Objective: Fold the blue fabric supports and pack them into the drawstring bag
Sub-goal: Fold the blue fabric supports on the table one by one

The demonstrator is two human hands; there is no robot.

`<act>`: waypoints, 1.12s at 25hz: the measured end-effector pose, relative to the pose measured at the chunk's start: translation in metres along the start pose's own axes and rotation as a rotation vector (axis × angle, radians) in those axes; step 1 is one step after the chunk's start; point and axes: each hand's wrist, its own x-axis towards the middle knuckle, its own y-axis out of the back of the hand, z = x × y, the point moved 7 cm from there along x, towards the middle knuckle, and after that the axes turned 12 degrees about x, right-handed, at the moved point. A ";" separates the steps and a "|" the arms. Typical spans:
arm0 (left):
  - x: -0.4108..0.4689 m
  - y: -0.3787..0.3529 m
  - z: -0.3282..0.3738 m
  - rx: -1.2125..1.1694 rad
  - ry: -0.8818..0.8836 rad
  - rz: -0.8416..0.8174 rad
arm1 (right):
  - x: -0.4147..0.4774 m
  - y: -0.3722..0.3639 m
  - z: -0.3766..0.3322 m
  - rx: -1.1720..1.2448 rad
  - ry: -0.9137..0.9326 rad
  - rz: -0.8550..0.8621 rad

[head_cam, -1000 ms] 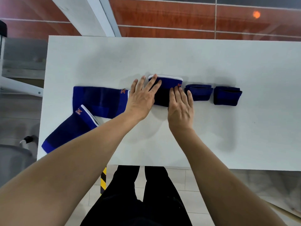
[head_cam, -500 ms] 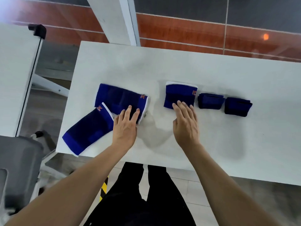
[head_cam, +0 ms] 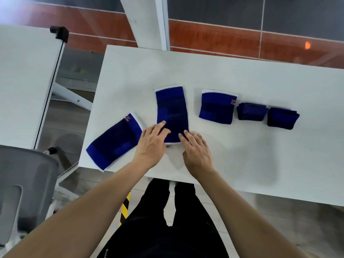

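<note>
Left hand [head_cam: 152, 144] and right hand [head_cam: 197, 149] released, straight fingers pressed on near end of flat blue support [head_cam: 172, 112]; second flat support [head_cam: 113, 142] at left, folded supports [head_cam: 216, 107] at right, white table [head_cam: 242, 75]

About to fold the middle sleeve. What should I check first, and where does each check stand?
1. Middle sleeve lies flat, lengthwise: ok.
2. Left hand and right hand on its near end: ok.
3. Firm pinch on that end: cannot tell.
4. Gap to the folded sleeve: ok, they are apart.
5. Left sleeve safely on the table: not ok, its corner reaches the near edge.
6. Bag within reach: not ok, none in view.
</note>
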 end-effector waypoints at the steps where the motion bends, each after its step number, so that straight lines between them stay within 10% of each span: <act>1: -0.002 0.006 -0.014 -0.002 0.064 0.033 | -0.003 -0.004 -0.003 -0.009 0.007 -0.003; 12: -0.014 0.005 -0.147 0.039 0.524 -0.141 | -0.019 -0.018 -0.022 -0.028 -0.079 0.085; 22: -0.042 0.030 -0.107 -0.089 -0.122 0.039 | 0.033 -0.010 -0.125 0.180 0.025 -0.093; 28: -0.070 0.019 -0.134 -0.199 -0.003 -0.155 | 0.013 -0.016 -0.113 0.602 -0.177 -0.137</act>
